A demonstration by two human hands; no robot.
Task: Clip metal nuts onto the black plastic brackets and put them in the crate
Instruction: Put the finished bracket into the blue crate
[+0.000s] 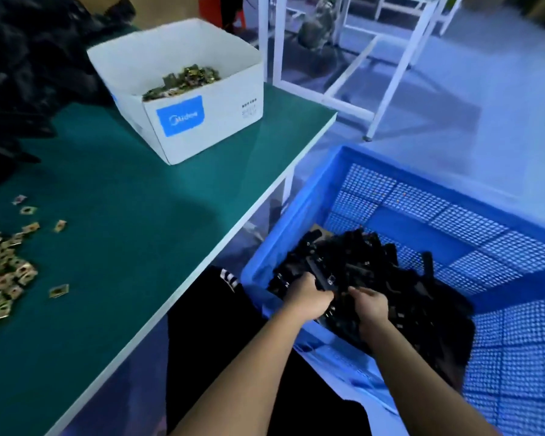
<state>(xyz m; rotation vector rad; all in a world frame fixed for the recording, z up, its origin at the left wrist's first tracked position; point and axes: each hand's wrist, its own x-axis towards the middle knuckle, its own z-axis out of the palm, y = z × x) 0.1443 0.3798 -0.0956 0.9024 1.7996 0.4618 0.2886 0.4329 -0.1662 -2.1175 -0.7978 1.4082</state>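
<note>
Black brackets (353, 265) gripped by both hands (312, 298) inside the crate's (265, 272) near rim.

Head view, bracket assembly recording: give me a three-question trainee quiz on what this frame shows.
1. True or false: both hands are over the blue plastic mesh crate.
2. Where is the loose pile of small metal clip nuts? A) on the green table top B) on the floor C) in the crate
3. What does the left hand grip?

Key:
1. True; the right hand is also there, among the black plastic brackets.
2. A; more nuts fill the white cardboard box.
3. A long black bracket.
</note>
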